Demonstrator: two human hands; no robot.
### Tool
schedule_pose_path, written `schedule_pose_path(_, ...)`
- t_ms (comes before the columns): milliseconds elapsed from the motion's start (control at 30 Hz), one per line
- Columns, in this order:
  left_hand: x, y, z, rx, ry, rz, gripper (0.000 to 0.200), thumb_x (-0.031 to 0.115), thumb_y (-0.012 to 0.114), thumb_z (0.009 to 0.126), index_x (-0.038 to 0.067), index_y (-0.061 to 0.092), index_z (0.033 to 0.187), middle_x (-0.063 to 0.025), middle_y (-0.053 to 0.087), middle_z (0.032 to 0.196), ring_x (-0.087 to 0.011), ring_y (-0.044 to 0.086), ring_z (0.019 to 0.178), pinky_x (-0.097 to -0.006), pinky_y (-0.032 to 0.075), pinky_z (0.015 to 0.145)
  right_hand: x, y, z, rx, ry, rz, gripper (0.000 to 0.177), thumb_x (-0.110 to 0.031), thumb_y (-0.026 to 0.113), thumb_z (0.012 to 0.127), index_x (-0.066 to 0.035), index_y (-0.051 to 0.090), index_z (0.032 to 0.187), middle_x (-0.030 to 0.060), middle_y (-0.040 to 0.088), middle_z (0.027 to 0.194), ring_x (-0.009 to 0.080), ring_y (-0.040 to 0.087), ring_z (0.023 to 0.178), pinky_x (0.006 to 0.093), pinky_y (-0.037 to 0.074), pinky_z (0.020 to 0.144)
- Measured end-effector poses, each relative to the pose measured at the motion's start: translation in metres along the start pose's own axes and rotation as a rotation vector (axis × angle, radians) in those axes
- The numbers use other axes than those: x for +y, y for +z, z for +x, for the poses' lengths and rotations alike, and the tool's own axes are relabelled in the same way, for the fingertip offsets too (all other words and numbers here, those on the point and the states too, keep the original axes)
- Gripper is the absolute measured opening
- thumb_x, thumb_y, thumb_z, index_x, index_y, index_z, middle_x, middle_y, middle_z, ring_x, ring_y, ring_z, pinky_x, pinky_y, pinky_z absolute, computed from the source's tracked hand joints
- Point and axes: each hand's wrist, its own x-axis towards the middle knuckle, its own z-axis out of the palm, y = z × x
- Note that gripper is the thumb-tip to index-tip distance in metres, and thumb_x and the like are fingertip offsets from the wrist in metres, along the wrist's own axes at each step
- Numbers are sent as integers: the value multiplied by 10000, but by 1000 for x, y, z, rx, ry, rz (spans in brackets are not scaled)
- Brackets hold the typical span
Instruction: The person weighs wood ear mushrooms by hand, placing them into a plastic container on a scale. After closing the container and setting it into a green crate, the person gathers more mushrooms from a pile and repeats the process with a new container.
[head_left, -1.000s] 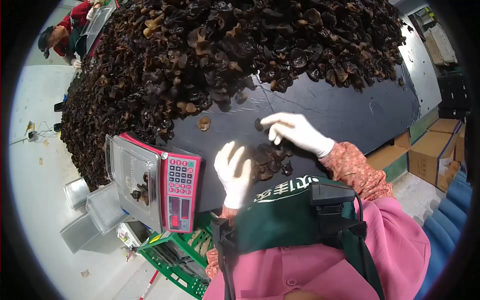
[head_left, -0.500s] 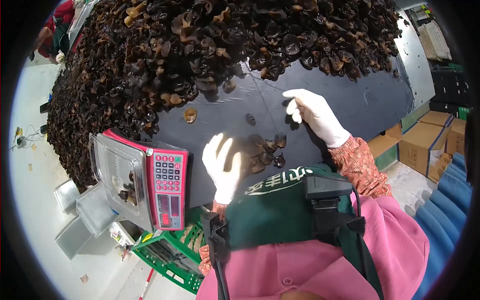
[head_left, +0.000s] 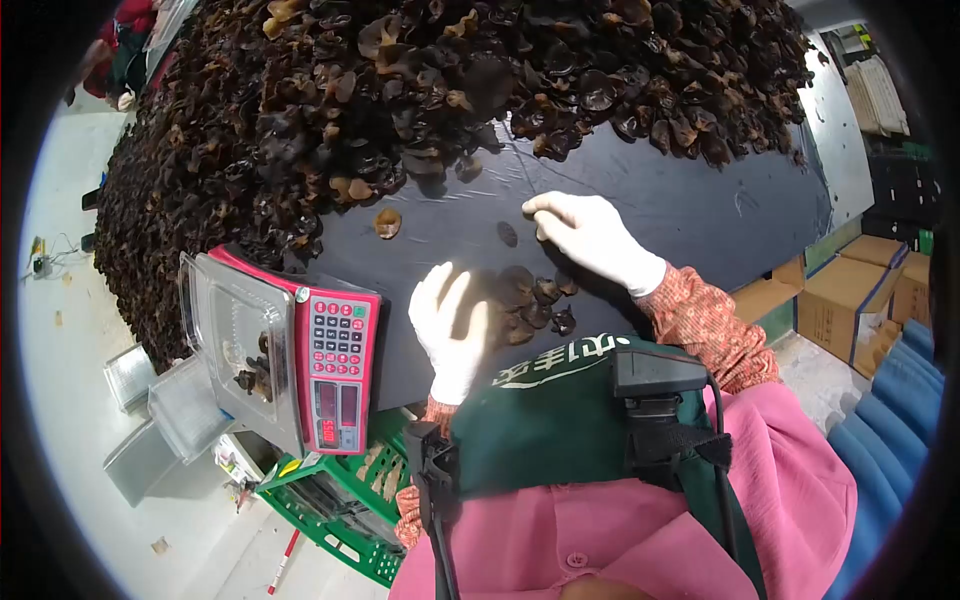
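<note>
Both my hands wear white gloves over a black table sheet (head_left: 690, 215). My left hand (head_left: 452, 325) lies flat and open beside a small heap of dark dried fungus pieces (head_left: 530, 300), touching its left edge. My right hand (head_left: 585, 232) reaches forward with its fingers curled down near a single dark piece (head_left: 507, 233); whether it holds anything I cannot tell. A huge pile of dried black fungus (head_left: 420, 90) covers the far part of the table. One brown piece (head_left: 388, 222) lies alone near the pile's edge.
A red electronic scale (head_left: 300, 350) stands at the left, a clear tray with a few fungus pieces (head_left: 250, 375) on it. Clear plastic boxes (head_left: 165, 415) and a green crate (head_left: 340, 510) sit below. Cardboard boxes (head_left: 850, 300) are at the right. Another person (head_left: 115, 45) works far left.
My right hand has drawn back from the far right of the sheet toward the single dark piece near the small heap. My left hand stays flat by the heap.
</note>
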Motion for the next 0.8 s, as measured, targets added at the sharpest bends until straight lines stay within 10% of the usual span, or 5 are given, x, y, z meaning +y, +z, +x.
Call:
schedule_pose_path(67, -1, 0, 0, 0, 2, -14, 451, 60, 757, 814, 61, 699, 1261, -117, 619, 1409, -334, 532, 1330, -457, 387, 1157, -5, 17, -5, 91, -215, -224, 228, -198, 607, 979, -103, 712, 1157, 107, 736, 1001, 314, 716, 922, 398, 576, 818)
schedule_pose_path(400, -8, -4, 0, -5, 38, -26, 393, 225, 679, 900, 44, 702, 1248, -140, 642, 1385, -354, 559, 1306, -491, 367, 1169, -22, 49, 2, -280, -616, -274, 107, -107, 645, 862, -91, 665, 965, 95, 629, 920, 316, 667, 802, 430, 539, 703)
schedule_pose_path(800, -11, -2, -2, 2, 53, 0, 347, 209, 698, 880, 79, 725, 1201, -114, 685, 1296, -334, 572, 1302, -506, 373, 1154, -46, 74, 74, -49, -598, -247, 125, -148, 613, 923, -81, 655, 1020, 105, 677, 804, 334, 684, 713, 439, 539, 629)
